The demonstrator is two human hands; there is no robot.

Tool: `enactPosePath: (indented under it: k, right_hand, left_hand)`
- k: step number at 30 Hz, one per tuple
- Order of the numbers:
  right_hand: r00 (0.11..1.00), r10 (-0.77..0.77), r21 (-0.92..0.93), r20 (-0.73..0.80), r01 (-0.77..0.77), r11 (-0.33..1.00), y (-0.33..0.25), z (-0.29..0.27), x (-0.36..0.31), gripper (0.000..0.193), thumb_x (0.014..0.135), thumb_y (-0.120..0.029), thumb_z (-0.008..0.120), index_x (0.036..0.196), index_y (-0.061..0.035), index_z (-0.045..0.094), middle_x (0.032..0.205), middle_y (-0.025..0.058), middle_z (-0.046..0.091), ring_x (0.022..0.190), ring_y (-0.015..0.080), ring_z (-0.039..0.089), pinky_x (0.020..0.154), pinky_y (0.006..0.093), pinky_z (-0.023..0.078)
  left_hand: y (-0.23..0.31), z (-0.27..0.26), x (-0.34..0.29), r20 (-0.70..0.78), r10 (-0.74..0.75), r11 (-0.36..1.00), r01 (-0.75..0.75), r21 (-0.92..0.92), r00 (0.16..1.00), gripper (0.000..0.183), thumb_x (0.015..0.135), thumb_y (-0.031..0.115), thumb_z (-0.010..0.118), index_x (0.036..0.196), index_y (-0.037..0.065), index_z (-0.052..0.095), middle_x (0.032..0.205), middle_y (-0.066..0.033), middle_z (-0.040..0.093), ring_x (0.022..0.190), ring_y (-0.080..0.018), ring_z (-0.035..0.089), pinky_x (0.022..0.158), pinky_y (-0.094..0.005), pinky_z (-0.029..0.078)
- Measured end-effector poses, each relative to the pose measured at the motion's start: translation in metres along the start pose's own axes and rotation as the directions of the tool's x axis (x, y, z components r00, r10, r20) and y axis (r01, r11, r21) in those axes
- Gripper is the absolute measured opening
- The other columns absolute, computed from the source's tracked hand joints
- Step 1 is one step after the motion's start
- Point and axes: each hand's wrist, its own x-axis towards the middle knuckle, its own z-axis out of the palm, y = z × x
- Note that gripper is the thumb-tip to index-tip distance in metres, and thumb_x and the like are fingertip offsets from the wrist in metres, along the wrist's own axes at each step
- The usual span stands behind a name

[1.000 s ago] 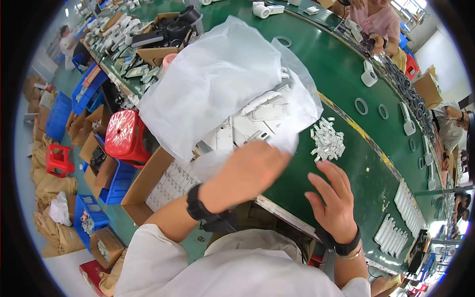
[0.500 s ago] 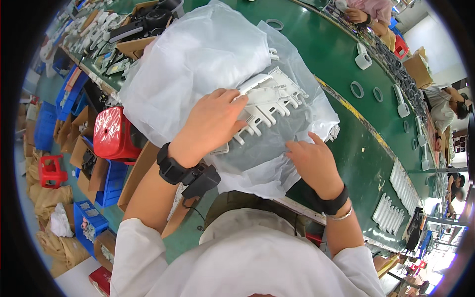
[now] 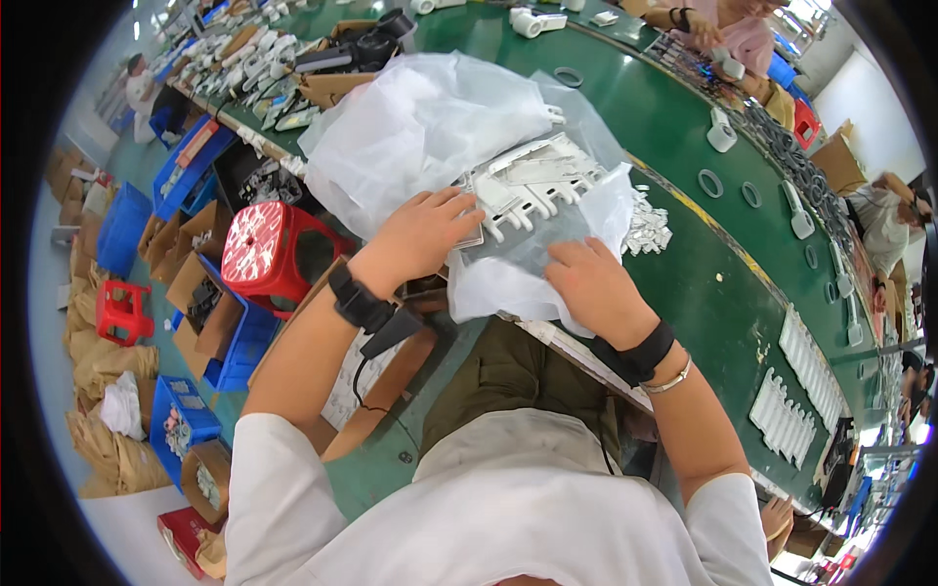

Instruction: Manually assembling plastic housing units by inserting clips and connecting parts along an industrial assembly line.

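A large translucent plastic bag (image 3: 420, 112) lies on the table in front of me, its mouth toward my body. White molded plastic parts (image 3: 537, 186) with rows of prongs are stacked in its opening. My left hand (image 3: 422, 237) is at the near left end of this stack, fingers bent together over the edge of the parts; its thumb is hidden. With curled fingers my right hand (image 3: 594, 290) grips the near right edge of the bag. Just beyond that edge, a pile of small white pieces (image 3: 647, 225) rests on the table.
Red stools (image 3: 262, 249), cardboard boxes and blue bins (image 3: 184, 415) stand on the floor at left. Ribbed white parts (image 3: 782, 415) and grey rings (image 3: 710, 183) lie on the green table (image 3: 694, 293) at right. Another person's hand (image 3: 702, 29) works at far right.
The bag's near right edge has been drawn in, and the small white pieces beside it now show more fully. My left fingers have closed in over the stack. The whole view has shifted.
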Motion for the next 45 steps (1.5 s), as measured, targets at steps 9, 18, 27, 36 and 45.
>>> enactPosePath:
  k: [9,18,27,36,45]
  right_hand:
    - [0.987,0.084,0.133,-0.137,-0.066,0.989,-0.024,0.003,-0.034,0.022,0.083,-0.016,0.059,0.105,-0.0115,0.061,0.096,0.0077,0.06,0.097,0.0254,0.058,0.086,0.0389,0.044]
    - [0.983,0.15,0.231,-0.102,-0.123,0.965,-0.025,0.021,-0.049,0.034,0.084,-0.021,0.064,0.117,-0.017,0.06,0.119,0.0115,0.054,0.111,0.0318,0.051,0.097,0.0424,0.04]
    - [0.975,0.188,0.239,-0.119,-0.155,0.959,-0.027,0.032,-0.054,0.034,0.087,-0.025,0.06,0.12,-0.0184,0.057,0.123,0.0102,0.052,0.119,0.0297,0.047,0.103,0.0436,0.034]
    - [0.969,0.182,0.158,-0.168,-0.156,0.975,-0.031,0.037,-0.058,0.033,0.088,-0.028,0.059,0.118,-0.0155,0.058,0.123,0.0087,0.053,0.12,0.0272,0.048,0.102,0.044,0.035]
    - [0.969,0.18,0.115,-0.169,-0.162,0.98,-0.032,0.034,-0.055,0.036,0.085,-0.026,0.062,0.12,-0.0158,0.058,0.123,0.008,0.053,0.121,0.0263,0.047,0.103,0.044,0.036]
  left_hand:
    - [-0.017,-0.016,0.02,0.213,-0.06,0.953,0.12,-0.278,0.975,0.06,0.07,0.001,0.062,0.129,0.008,0.05,0.134,-0.013,0.048,0.121,-0.0306,0.048,0.094,-0.0383,0.045]
    - [-0.008,0.004,0.044,0.138,0.032,0.999,-0.037,0.034,0.99,0.083,0.064,0.008,0.068,0.14,0.009,0.035,0.144,-0.0162,0.036,0.132,-0.0331,0.037,0.099,-0.0437,0.042]
    - [-0.006,-0.011,0.08,0.456,-0.03,0.998,-0.002,0.069,0.889,0.082,0.06,0.01,0.068,0.137,0.02,0.041,0.148,-0.0178,0.031,0.128,-0.0344,0.042,0.094,-0.0436,0.044]
    - [-0.005,0.013,0.062,0.232,0.116,0.977,-0.153,0.148,0.966,0.06,0.063,0.017,0.071,0.121,0.017,0.053,0.138,-0.0099,0.045,0.104,-0.027,0.059,0.094,-0.0492,0.038]
    - [-0.003,0.003,0.091,0.365,0.259,0.943,-0.315,0.103,0.894,0.059,0.066,0.007,0.068,0.122,0.013,0.052,0.125,-0.0097,0.05,0.099,-0.0311,0.058,0.083,-0.041,0.05]
